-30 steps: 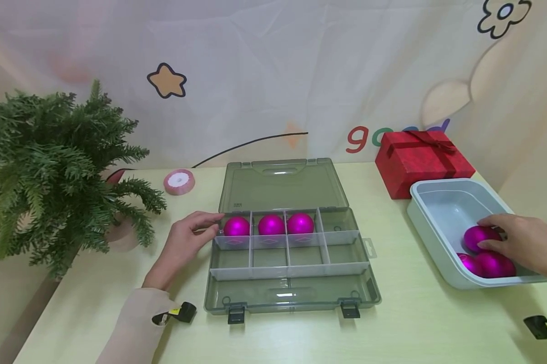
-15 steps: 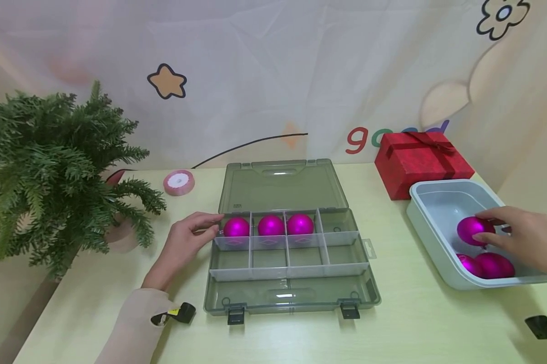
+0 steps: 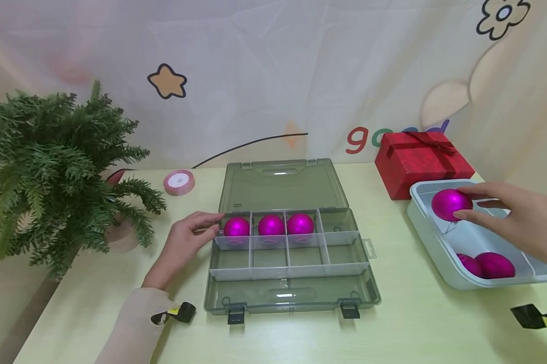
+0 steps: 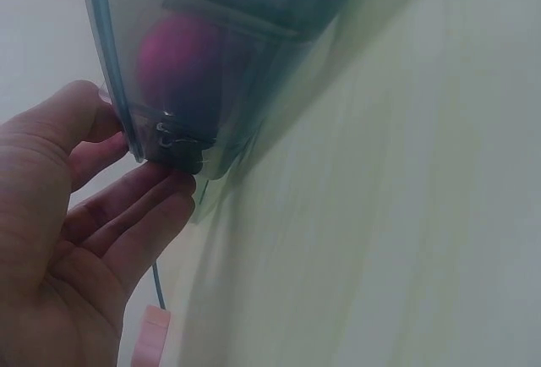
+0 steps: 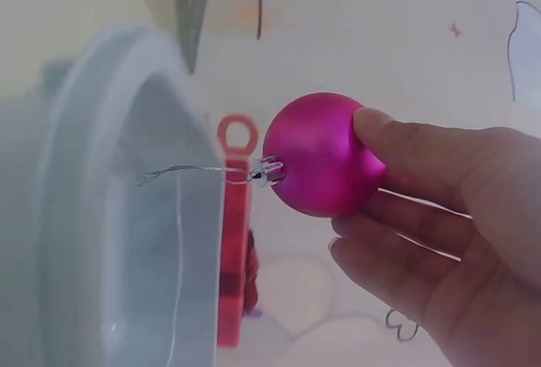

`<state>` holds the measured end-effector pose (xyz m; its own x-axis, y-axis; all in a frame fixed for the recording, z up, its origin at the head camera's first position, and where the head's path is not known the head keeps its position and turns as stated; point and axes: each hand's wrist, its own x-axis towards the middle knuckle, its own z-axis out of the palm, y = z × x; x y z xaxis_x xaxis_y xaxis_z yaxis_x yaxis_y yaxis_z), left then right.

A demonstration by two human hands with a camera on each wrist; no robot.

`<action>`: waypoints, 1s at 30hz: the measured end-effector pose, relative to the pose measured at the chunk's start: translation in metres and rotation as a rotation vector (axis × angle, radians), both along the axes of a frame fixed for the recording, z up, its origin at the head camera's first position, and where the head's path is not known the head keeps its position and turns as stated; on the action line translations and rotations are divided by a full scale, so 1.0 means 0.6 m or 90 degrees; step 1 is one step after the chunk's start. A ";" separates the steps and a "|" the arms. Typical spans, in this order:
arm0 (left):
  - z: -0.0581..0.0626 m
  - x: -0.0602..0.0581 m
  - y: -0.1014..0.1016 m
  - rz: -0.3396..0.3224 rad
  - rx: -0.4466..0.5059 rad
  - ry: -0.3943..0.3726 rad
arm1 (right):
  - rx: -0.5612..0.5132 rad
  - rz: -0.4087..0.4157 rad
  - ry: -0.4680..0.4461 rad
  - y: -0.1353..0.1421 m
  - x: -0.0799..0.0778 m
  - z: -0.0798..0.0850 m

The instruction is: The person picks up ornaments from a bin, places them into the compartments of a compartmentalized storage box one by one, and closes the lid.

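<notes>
My right hand (image 3: 512, 215) pinches a shiny magenta Christmas ball (image 3: 452, 205) between thumb and fingers, above the pale blue tub (image 3: 416, 222). The ball's silver cap and wire hook (image 5: 194, 169) point away from the palm in the right wrist view. More magenta balls (image 3: 495, 265) lie in the tub's near end. On the table, an open clear grey compartment box (image 3: 291, 290) has three magenta balls in its back row, one per compartment, the leftmost ball (image 3: 236, 227) beside my left hand (image 3: 187, 242). That hand holds the box's back left corner, thumb and fingers around the edge (image 4: 127, 130).
The box's lid (image 3: 284, 187) lies back behind it. A red gift box (image 3: 421, 162) stands behind the tub. A pink ribbon roll (image 3: 179, 182) and a potted artificial fir tree (image 3: 64, 172) are at left. A printed curtain (image 3: 255, 76) hangs behind the table.
My right hand has lifted a ball out of the group in the tub and moved it up and left, leaving its hook hanging below. My left hand and the compartment box have stayed still.
</notes>
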<state>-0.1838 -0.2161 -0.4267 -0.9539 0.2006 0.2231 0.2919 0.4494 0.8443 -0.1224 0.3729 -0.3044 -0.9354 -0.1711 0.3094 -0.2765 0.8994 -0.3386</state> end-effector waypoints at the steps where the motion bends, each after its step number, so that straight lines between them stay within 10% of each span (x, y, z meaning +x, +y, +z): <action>1: 0.000 0.001 0.000 -0.001 0.000 0.001 | 0.001 0.003 0.000 -0.008 0.000 0.004; 17: -0.002 0.000 -0.001 -0.004 0.000 -0.004 | -0.111 0.127 0.031 -0.112 -0.031 0.007; 30: -0.002 -0.001 -0.002 -0.005 0.009 0.000 | -0.144 0.166 -0.049 -0.175 -0.067 -0.006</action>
